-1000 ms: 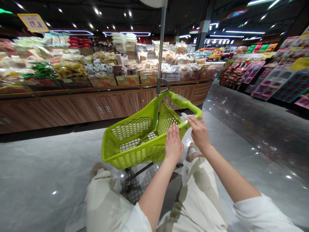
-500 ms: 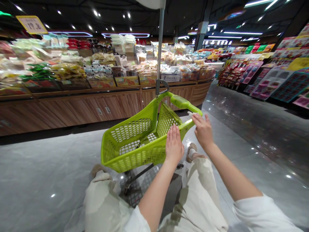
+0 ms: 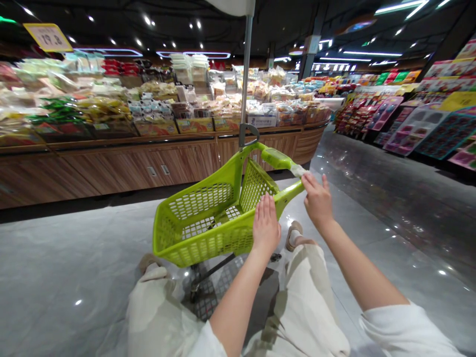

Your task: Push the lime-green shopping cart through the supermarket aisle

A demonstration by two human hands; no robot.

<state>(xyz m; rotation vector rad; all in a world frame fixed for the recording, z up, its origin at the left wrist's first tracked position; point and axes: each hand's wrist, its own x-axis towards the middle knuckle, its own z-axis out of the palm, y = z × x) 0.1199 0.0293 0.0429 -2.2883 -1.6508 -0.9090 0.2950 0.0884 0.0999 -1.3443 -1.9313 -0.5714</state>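
A bright green shopping cart [image 3: 208,248] with a perforated basket stands before me, its bare grid floor in view. On the near rim of the basket lies my left hand [image 3: 267,223], fingers stretched out over the edge and holding nothing. My right hand [image 3: 318,198] is at the near corner of the cart's handle [image 3: 277,158], fingers pressed against it. A crumpled white tissue [image 3: 297,170] pokes out from under those fingers onto the handle; the rest of it is hidden. A grey pole [image 3: 246,74] rises from the handle's far end.
Behind the cart runs a wood-panelled display counter [image 3: 178,166] heaped with packaged foods. A price sign [image 3: 48,37] hangs at upper left. Shelves of packaged goods [image 3: 412,124] line the right side. Glossy grey floor [image 3: 74,267] surrounds the cart, and my legs straddle its near side.
My right hand has shifted slightly right and down along the handle corner, and more of the white tissue shows. My left hand stays on the rim; the cart sits slightly further left.
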